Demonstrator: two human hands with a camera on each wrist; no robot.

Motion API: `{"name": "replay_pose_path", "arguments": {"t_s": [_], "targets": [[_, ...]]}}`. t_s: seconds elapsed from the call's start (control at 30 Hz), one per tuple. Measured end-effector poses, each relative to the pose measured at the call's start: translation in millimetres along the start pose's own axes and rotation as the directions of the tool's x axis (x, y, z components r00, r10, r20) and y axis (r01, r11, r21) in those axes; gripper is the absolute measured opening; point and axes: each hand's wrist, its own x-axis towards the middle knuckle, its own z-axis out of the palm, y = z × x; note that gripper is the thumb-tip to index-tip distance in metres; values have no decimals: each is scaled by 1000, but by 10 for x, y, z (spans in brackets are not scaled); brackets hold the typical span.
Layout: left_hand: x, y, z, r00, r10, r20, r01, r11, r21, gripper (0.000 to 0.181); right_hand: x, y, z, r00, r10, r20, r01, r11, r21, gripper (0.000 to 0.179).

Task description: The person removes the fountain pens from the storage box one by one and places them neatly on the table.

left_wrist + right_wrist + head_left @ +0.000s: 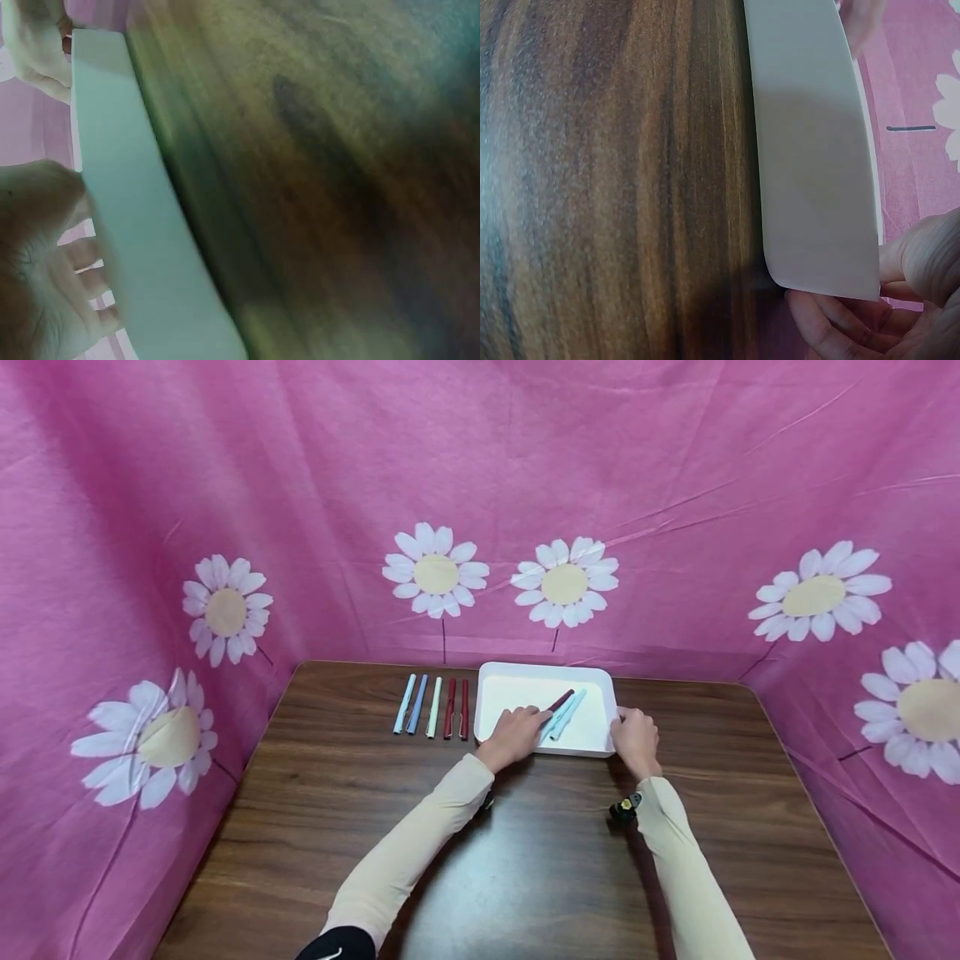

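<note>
From my head view, the white tray sits near the far edge of the brown table. My right hand grips the tray at its right end; the right wrist view shows its fingers curled against the near corner, with the thumb by the rim. My left hand reaches over the near wall, fingers inside the tray and their tips at the lower end of a dark red pen. I cannot tell whether they pinch that pen or only touch it. The pen lies slanted inside the tray, and just right of it light blue pens lie at a similar slant. Left of the tray, on the table, five more stand in a row side by side, caps hard to make out: light blue, blue, pale green and two dark red. A pink cloth with white daisies hangs behind.
</note>
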Motion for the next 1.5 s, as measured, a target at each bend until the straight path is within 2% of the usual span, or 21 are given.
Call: {"name": "replay_pose_path", "arguments": {"t_s": [0.13, 0.3, 0.43, 0.67, 0.9, 1.13, 1.23, 1.5], "targets": [[-5, 18, 13, 999, -2, -37, 3, 1000, 19, 37, -3, 6, 5, 1000, 14, 8, -14, 1000, 7, 31], [-16, 29, 12, 996, -63, -71, 65, 997, 33, 27, -7, 4, 6, 999, 29, 34, -30, 999, 19, 41], [-13, 31, 12, 993, -92, -80, 97, 993, 62, 14, -1, 10, 3, 999, 30, 34, -31, 999, 23, 41], [8, 40, 14, 990, -110, -91, 121, 985, 126, 8, 7, -4, -18, 998, 39, 46, -40, 999, 20, 42], [-21, 30, 20, 990, -100, -103, 111, 988, 107, 11, 8, -17, -28, 997, 49, 54, -50, 999, 20, 43], [-28, 55, 19, 989, -145, -27, 148, 976, 163, 17, -10, -2, -4, 996, 53, 73, -55, 998, 27, 43], [-22, 65, 15, 987, -157, -19, 158, 969, 190, 20, -10, 6, -2, 997, 49, 64, -51, 999, 18, 43], [-30, 50, -23, 989, -129, -70, 143, 957, 253, 20, -4, 8, -11, 998, 40, 47, -41, 999, 13, 41]]}}
